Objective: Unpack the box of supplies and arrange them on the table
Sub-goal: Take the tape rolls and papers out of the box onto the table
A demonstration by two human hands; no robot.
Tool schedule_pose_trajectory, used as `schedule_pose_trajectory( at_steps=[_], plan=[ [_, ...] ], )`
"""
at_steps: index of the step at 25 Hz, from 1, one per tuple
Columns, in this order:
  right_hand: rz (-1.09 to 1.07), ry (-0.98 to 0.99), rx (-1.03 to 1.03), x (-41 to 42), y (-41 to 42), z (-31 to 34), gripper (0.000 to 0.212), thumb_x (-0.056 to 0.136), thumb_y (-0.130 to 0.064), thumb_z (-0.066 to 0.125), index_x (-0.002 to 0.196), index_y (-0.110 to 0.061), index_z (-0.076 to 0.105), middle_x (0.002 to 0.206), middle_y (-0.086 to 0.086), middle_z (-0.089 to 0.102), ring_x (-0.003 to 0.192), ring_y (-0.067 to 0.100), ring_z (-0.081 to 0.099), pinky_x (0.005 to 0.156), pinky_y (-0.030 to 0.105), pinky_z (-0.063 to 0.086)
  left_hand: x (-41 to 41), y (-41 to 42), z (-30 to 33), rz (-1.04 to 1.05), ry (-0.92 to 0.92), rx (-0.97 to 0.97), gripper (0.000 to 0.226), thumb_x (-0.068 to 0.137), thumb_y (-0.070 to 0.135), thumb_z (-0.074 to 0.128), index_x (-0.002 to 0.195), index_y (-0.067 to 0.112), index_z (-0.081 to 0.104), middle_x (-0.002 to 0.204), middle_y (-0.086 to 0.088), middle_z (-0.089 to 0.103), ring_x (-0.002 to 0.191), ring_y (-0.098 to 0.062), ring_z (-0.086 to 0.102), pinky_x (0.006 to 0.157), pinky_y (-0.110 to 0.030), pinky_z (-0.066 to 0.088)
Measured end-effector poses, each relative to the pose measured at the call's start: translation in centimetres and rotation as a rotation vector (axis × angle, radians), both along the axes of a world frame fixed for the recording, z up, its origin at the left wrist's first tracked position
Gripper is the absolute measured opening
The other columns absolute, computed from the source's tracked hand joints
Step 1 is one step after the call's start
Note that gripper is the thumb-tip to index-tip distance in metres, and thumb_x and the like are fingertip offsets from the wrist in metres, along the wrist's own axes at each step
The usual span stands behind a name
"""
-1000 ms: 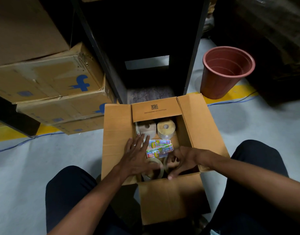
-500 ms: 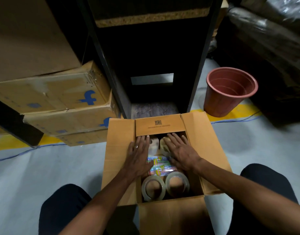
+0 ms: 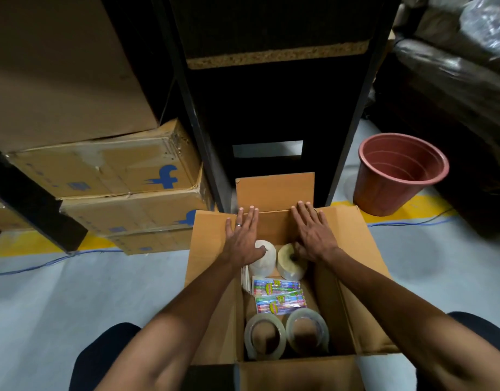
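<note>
Pressing far flap [image 3: 274, 190] of box [image 3: 212, 249] at 12 o'clock: left hand [image 3: 241, 238] and right hand [image 3: 313, 232], fingers straight, nothing gripped. Thumbs half hidden behind white roll [image 3: 264, 261], yellowish roll [image 3: 289, 263].

Left hand [image 3: 240, 238] hides part of white roll [image 3: 262, 259]; near box flap [image 3: 299, 373] cut by bottom edge

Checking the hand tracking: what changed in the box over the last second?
Both hands left the tape rolls; the left hand and right hand now press the far flap back with flat fingers. Nothing was gripped. The box contents stayed.
</note>
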State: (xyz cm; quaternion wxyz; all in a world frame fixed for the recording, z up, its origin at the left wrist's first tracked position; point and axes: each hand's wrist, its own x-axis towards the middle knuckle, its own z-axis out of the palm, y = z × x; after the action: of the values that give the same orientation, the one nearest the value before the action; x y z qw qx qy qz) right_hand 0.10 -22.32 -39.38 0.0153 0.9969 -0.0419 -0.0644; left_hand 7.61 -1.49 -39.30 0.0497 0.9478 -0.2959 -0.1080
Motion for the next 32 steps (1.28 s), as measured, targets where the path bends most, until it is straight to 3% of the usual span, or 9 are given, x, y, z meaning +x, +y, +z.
schedule_pose_trajectory(
  at_steps=[8, 13, 21, 25, 27, 28, 30, 32],
  plan=[
    [0.008, 0.126, 0.091, 2.6, -1.0, -0.2, 0.120, 0.081, -0.057, 0.071, 0.159, -0.015, -0.010, 0.167, 0.007, -0.012, 0.154, 0.027, -0.010, 0.126, 0.043, -0.001, 2.8, 1.8, -0.7, 0.000, 0.087, -0.042, 0.109, 0.078, 0.040, 0.066, 0.160, 0.021, -0.004, 0.169, 0.004, -0.003, 0.155, -0.020, -0.008, 0.122, -0.055, -0.004],
    [-0.037, 0.142, 0.142, 3.2, -0.3, 0.4, 0.130, 0.070, -0.053, 0.082, 0.159, -0.013, -0.005, 0.167, 0.009, 0.004, 0.154, 0.030, -0.002, 0.126, 0.045, 0.002, 3.2, 1.3, -0.9, 0.020, 0.089, -0.056, 0.101, 0.080, 0.041, 0.064, 0.160, 0.021, 0.005, 0.168, 0.002, 0.006, 0.155, -0.023, -0.001, 0.122, -0.053, -0.004],
    [-0.063, 0.131, 0.191, 3.8, -0.5, 0.3, 0.119, 0.073, -0.040, 0.081, 0.159, -0.011, 0.003, 0.166, 0.010, 0.008, 0.153, 0.031, 0.003, 0.125, 0.041, 0.000, 3.7, 1.0, -0.6, -0.014, 0.058, -0.020, 0.099, 0.079, 0.042, 0.064, 0.159, 0.020, 0.011, 0.167, -0.002, 0.012, 0.155, -0.026, 0.003, 0.124, -0.050, -0.004],
    [-0.021, 0.126, 0.192, 3.4, -1.0, 0.1, 0.120, 0.074, -0.038, 0.080, 0.159, -0.014, 0.000, 0.167, 0.010, 0.003, 0.154, 0.030, -0.002, 0.125, 0.041, 0.000, 3.8, 1.0, 0.0, -0.044, 0.116, 0.035, 0.102, 0.081, 0.041, 0.066, 0.160, 0.018, 0.006, 0.168, -0.004, 0.005, 0.155, -0.027, -0.003, 0.124, -0.050, -0.005],
    [-0.039, 0.071, 0.258, 2.9, -1.0, -0.1, 0.118, 0.074, -0.036, 0.082, 0.160, -0.015, 0.003, 0.166, 0.010, 0.005, 0.153, 0.032, 0.002, 0.126, 0.042, 0.006, 2.8, 1.4, -0.5, -0.080, 0.023, -0.010, 0.097, 0.080, 0.042, 0.065, 0.159, 0.017, 0.014, 0.168, -0.006, 0.010, 0.155, -0.027, 0.004, 0.124, -0.050, 0.002],
    [-0.066, 0.016, 0.314, 2.4, -0.8, -0.2, 0.116, 0.075, -0.035, 0.082, 0.159, -0.016, 0.005, 0.165, 0.010, 0.006, 0.152, 0.033, 0.007, 0.126, 0.042, 0.014, 2.0, 1.7, -0.9, -0.104, -0.054, -0.061, 0.091, 0.078, 0.041, 0.063, 0.157, 0.018, 0.025, 0.164, -0.007, 0.021, 0.152, -0.028, 0.014, 0.122, -0.050, 0.009],
    [-0.073, -0.128, 0.388, 1.1, -0.1, -0.6, 0.106, 0.078, -0.036, 0.079, 0.158, -0.018, 0.012, 0.161, 0.011, 0.014, 0.144, 0.034, 0.025, 0.119, 0.042, 0.031, 0.9, 2.0, -1.5, -0.163, -0.172, -0.142, 0.075, 0.074, 0.041, 0.058, 0.145, 0.021, 0.046, 0.147, -0.005, 0.045, 0.138, -0.028, 0.037, 0.114, -0.048, 0.025],
    [-0.008, -0.203, 0.363, -0.5, 0.8, -1.7, 0.093, 0.082, -0.037, 0.074, 0.155, -0.019, 0.019, 0.151, 0.014, 0.027, 0.129, 0.031, 0.043, 0.107, 0.040, 0.046, 0.3, 1.8, -2.1, -0.234, -0.212, -0.141, 0.061, 0.075, 0.041, 0.056, 0.133, 0.021, 0.054, 0.129, -0.003, 0.055, 0.122, -0.028, 0.049, 0.102, -0.046, 0.036]
  ],
)
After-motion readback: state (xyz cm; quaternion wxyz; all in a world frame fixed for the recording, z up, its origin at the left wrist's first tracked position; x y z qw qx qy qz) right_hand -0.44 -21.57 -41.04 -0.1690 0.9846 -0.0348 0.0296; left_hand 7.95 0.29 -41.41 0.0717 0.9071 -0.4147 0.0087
